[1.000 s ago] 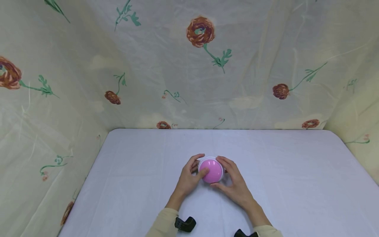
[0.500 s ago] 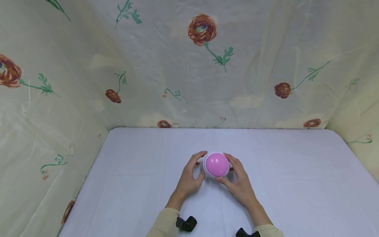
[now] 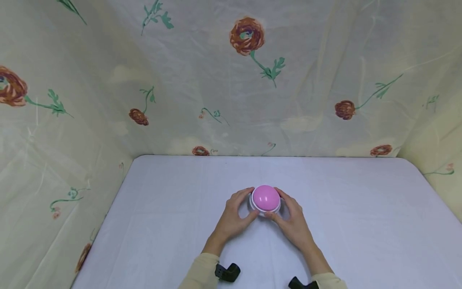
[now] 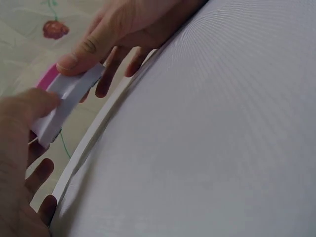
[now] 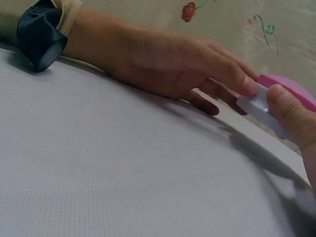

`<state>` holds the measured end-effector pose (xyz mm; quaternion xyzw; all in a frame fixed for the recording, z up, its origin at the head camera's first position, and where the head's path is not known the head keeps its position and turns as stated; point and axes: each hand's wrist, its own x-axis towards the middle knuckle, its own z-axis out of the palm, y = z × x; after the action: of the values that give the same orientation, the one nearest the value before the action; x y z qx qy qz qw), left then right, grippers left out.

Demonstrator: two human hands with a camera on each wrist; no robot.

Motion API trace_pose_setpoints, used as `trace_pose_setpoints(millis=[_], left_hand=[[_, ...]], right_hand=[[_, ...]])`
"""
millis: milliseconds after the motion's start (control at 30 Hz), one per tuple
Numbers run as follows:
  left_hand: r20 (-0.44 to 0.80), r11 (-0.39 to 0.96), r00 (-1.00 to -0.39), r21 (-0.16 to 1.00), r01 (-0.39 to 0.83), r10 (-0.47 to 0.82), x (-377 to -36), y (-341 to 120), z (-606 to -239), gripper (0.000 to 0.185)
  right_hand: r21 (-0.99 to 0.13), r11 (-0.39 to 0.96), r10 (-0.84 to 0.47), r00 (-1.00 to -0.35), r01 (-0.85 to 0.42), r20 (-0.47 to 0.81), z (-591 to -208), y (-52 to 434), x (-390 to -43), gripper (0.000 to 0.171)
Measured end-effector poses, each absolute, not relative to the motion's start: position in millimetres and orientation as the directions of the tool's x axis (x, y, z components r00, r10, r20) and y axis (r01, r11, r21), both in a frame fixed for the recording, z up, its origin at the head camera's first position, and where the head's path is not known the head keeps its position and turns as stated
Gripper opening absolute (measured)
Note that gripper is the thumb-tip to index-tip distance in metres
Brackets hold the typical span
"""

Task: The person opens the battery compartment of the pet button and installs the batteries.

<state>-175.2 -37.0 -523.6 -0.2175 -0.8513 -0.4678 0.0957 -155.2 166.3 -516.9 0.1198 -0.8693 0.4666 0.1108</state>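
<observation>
Both hands hold a round white push button with a glossy pink dome (image 3: 266, 197) in front of the body. My left hand (image 3: 232, 216) grips its left side, thumb on the near rim and fingertips at the far left rim. On the opposite side my right hand (image 3: 294, 222) holds it the same way, the two thumbs almost meeting at the near edge. In the left wrist view the white base (image 4: 74, 96) is seen edge-on above the table, pinched between thumbs and fingers. The right wrist view shows the pink dome (image 5: 286, 89) facing up and away; its underside is hidden.
A white cloth covers the table (image 3: 162, 200). Flower-printed curtains (image 3: 306, 80) rise behind its far edge and along both sides. Black wrist-worn devices (image 3: 228, 273) sit at both sleeve cuffs, low in the head view.
My left thumb has left the pink dome, and the left hand loosened, then gripped the rim again. The button has shifted slightly right and away, and its tilt has changed, showing the near white rim.
</observation>
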Motion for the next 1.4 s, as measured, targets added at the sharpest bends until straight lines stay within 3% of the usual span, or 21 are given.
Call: trace_pose_setpoints(millis=[300, 800, 1400], left_hand=[[0.343, 0.574, -0.894, 0.685, 0.449, 0.289, -179, -37, -532, 0.062], [0.310, 0.661, -0.890, 0.596, 0.455, 0.334, -175, -38, -525, 0.059], [0.236, 0.628, -0.926, 0.683, 0.373, 0.294, -172, -45, -530, 0.060]], right_hand=[[-0.666, 0.642, -0.173, -0.919, -0.379, 0.355, -522, 167, -161, 0.076], [-0.581, 0.719, -0.231, -0.919, -0.382, 0.319, -514, 164, -159, 0.073], [-0.605, 0.711, -0.227, -0.931, -0.359, 0.285, -523, 160, -158, 0.075]])
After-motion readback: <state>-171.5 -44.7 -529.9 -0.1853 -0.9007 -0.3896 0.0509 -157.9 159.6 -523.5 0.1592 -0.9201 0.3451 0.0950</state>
